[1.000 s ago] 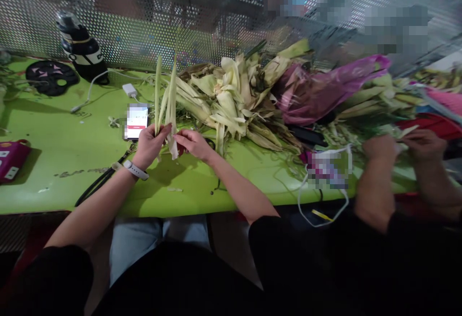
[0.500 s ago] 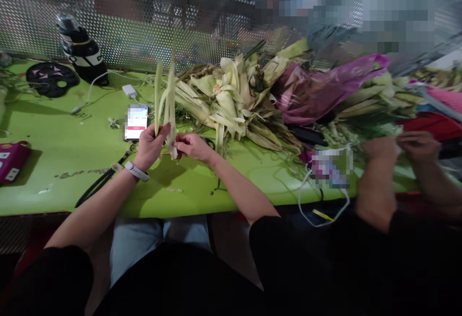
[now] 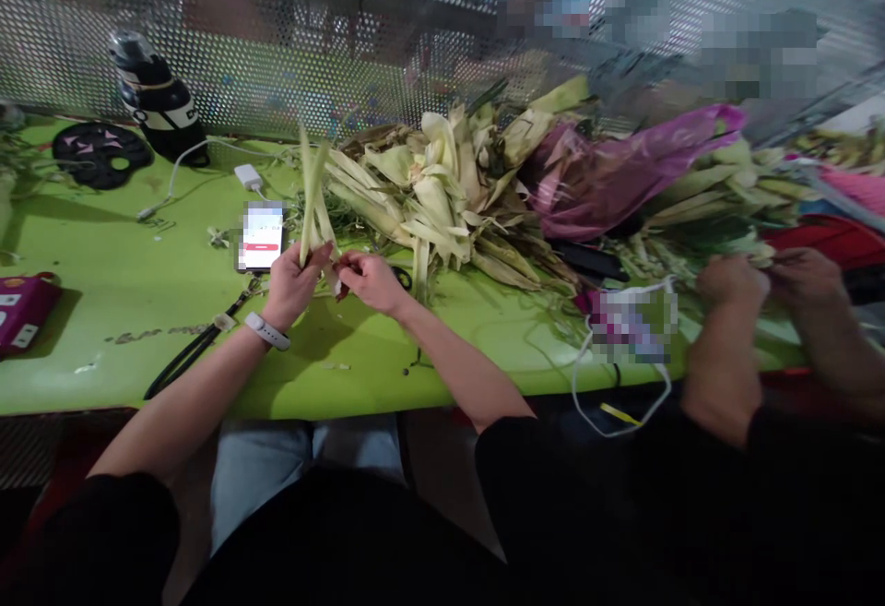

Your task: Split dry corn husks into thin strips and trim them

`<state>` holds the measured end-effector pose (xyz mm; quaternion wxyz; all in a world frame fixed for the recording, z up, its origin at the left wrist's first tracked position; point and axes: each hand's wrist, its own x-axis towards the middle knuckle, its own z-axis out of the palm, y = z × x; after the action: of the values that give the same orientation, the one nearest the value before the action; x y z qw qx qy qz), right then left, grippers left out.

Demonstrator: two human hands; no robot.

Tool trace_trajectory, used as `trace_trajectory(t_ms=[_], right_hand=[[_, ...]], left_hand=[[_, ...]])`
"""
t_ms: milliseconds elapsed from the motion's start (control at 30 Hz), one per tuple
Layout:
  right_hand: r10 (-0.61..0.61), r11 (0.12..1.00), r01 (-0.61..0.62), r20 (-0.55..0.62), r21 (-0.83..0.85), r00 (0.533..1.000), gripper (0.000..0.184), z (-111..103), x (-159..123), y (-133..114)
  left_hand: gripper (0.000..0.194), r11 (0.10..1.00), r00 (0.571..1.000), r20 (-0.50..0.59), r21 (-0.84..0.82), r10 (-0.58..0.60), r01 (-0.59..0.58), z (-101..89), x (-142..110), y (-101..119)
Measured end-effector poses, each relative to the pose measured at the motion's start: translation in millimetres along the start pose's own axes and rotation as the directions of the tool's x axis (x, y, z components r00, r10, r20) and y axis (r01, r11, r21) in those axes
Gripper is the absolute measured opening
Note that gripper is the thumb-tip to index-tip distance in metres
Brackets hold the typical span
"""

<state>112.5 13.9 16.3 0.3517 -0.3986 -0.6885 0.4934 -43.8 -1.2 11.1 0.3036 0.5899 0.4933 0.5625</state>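
My left hand (image 3: 291, 288), with a pale band on its wrist, is closed around pale green corn husk strips (image 3: 314, 191). Their long ends stick up above the fist. To its right, my right hand (image 3: 375, 283) pinches at the lower end of the same husk, fingertips bent in. A small dark red bit shows just under these fingers; what it is I cannot make out. Behind both hands lies a heap of corn husks (image 3: 442, 191), some cream and some brown. A lit phone (image 3: 261, 237) rests on the green table just left of my left hand.
On the green table (image 3: 138, 311) are a dark bottle (image 3: 162, 103), a black mask-shaped piece (image 3: 100, 154), a charger with cable (image 3: 247, 176), a maroon box (image 3: 26, 313) and a black strap (image 3: 186, 357). A pink plastic bag (image 3: 608, 172) lies right of the heap. Another person's hands (image 3: 737, 283) work at far right.
The husk strips in my left hand have dropped lower and tipped slightly left. My left hand has shifted slightly right. At far right, the other person's hands have moved a little.
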Motion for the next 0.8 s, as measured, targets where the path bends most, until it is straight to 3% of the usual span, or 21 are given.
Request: trace_trajectory(t_ms=[167, 300, 400, 500, 567, 700, 800], right_hand=[[0.157, 0.979, -0.144, -0.078, 0.146, 0.985, 0.014, -1.8, 7.2, 1.7], [0.248, 0.958, -0.207, -0.217, 0.197, 0.944, 0.014, -14.7, 15.8, 5.1], [0.294, 0.945, -0.242, -0.248, 0.218, 0.923, 0.017, -24.1, 18.8, 5.6], [0.307, 0.942, -0.254, -0.259, 0.217, 0.916, 0.020, -31.1, 18.1, 2.9], [0.311, 0.942, -0.246, -0.325, 0.227, 0.893, 0.019, -37.4, 17.8, 1.0], [0.343, 0.930, -0.208, -0.512, 0.303, 0.787, 0.018, -59.4, 21.6, 0.5], [0.379, 0.896, -0.116, -0.601, 0.429, 0.704, 0.018, -79.0, 25.6, 1.7]], left_hand=[[0.027, 0.993, 0.992, -0.113, -0.092, 0.064, -0.075, -3.1, 0.4, 7.7], [0.032, 0.950, 0.972, -0.233, -0.302, 0.008, -0.080, -16.8, 10.6, 10.5], [0.038, 0.863, 0.944, -0.280, -0.504, -0.177, 0.012, -27.9, 22.3, 14.6], [0.037, 0.660, 0.871, -0.207, -0.733, -0.445, 0.163, -45.1, 34.8, 25.4], [0.038, 0.553, 0.808, -0.282, -0.831, -0.517, 0.064, -63.7, 42.6, 33.8], [0.039, 0.454, 0.749, -0.415, -0.875, -0.517, -0.171, -108.1, 54.3, 40.8], [0.038, 0.424, 0.723, -0.439, -0.878, -0.534, -0.220, -132.6, 59.3, 37.8]])
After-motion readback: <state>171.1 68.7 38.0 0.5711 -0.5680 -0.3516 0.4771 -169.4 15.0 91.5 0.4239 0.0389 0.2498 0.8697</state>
